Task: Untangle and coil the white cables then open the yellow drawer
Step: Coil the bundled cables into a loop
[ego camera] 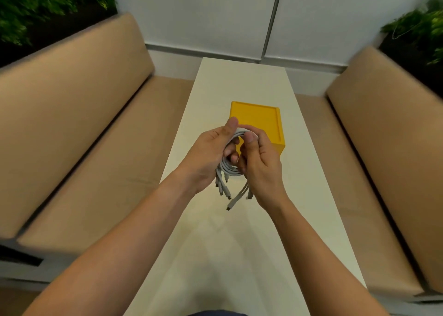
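White cables (230, 170) sit in a small coil at the centre of the frame, held above the tabletop (239, 244) and just in front of the yellow drawer (261, 119). Your left hand (211, 152) curls round the loop's left side, thumb pressed on its top. Your right hand (260, 158) pinches the top of the loop between its thumb and curled fingers (250, 138). Several connector ends (229, 206) hang loose below the coil.

The cables look light, soft and springy, so expect the loop to open out if you slacken your hold. Grip across the bundled strands, not by the plugs. The drawer looks like light, smooth plastic and may slide when pulled, so brace its top with one hand. No handle is visible from this angle.
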`<state>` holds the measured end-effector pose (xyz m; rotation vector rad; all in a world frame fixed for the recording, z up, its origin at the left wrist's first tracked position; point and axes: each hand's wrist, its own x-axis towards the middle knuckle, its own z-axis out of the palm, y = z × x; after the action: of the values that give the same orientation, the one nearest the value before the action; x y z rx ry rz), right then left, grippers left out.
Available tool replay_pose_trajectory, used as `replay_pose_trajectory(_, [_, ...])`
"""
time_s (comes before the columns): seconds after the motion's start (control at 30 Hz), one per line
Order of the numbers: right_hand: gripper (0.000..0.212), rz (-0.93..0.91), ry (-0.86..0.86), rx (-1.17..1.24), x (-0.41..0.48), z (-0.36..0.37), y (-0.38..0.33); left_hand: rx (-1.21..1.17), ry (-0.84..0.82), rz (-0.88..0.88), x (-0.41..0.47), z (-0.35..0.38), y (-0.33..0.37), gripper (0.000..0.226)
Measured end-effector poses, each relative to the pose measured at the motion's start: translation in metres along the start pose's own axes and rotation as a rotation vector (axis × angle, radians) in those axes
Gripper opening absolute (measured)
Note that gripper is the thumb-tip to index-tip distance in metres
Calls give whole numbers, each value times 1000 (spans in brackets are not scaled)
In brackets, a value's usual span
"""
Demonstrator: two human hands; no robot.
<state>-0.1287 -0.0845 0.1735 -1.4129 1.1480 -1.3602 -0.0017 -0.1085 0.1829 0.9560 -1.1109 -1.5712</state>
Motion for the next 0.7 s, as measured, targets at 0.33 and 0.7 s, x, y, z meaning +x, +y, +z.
replay_pose_trajectory(0.33, [42, 275, -280, 449, 5, -11, -13, -212, -69, -27, -10, -23, -1, 37])
replay_pose_trajectory(0.7, [31, 39, -26, -118, 1, -2, 7, 36, -144, -166, -7, -28, -3, 45])
